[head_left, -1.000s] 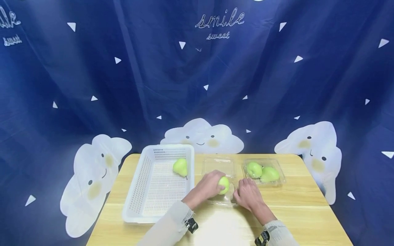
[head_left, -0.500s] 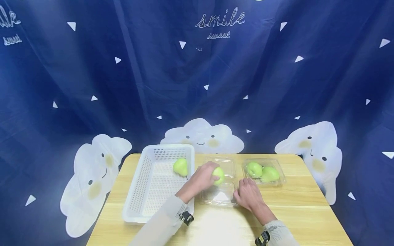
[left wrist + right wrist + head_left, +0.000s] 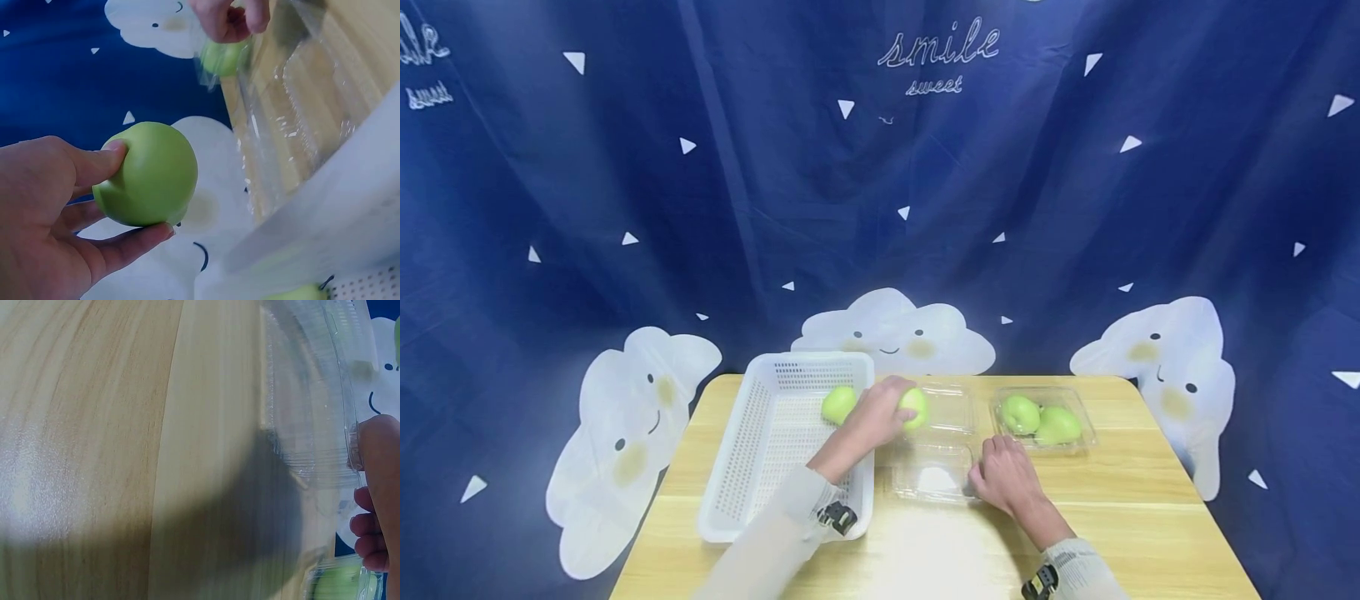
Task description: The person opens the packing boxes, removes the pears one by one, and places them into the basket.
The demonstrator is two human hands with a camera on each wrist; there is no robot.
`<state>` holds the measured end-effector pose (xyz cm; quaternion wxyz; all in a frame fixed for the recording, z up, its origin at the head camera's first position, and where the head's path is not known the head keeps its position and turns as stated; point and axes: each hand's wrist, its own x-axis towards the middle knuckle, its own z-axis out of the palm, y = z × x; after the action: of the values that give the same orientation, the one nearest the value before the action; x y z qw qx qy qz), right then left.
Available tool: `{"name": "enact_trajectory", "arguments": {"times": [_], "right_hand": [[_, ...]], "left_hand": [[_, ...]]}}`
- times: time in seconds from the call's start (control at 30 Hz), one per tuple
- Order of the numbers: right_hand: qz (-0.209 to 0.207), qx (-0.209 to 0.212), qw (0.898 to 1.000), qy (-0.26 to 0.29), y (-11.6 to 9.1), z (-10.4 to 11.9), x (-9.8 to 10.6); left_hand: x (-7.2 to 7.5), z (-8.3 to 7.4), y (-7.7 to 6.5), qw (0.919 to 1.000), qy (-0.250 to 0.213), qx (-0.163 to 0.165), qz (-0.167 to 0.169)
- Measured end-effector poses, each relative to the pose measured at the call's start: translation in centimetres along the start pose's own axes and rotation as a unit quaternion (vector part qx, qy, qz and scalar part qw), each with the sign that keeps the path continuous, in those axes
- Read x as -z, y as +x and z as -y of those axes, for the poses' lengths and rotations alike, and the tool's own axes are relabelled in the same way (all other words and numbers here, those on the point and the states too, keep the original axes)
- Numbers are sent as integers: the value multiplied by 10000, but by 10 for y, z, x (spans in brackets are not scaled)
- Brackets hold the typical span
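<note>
Left hand point(image 3: 874, 417) has the green fruit point(image 3: 150, 178) gripped by its sides, at 11 o'clock on the clear box point(image 3: 934, 478) whose edge the right hand point(image 3: 1006, 475) pinches around 4; probably firm, lightish, slickish and bruisable, so I'd keep that wide hold.

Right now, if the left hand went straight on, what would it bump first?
The left hand would probably bump the middle cloud on the curtain, fruit first, but depth is hard to judge.

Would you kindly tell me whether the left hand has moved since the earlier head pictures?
Yes; in the head view, the left hand, holding a green fruit, has moved left and forward, toward the unmoved white basket.
</note>
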<state>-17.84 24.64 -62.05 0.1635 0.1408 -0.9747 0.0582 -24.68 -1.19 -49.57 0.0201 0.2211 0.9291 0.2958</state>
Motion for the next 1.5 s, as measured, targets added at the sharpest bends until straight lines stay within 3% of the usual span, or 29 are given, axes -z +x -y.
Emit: {"name": "enact_trajectory", "arguments": {"times": [0.53,0.8,1.5], "right_hand": [[31,1,10000,-17,0,-1,1],[34,10,10000,-28,0,-2,-1],[139,-47,9999,-5,0,-1,-1]], "left_hand": [[33,24,0,9989,56,9,-471],[45,38,-1,9975,73,391,-577],[55,88,-15,9933,116,890,-726]]}}
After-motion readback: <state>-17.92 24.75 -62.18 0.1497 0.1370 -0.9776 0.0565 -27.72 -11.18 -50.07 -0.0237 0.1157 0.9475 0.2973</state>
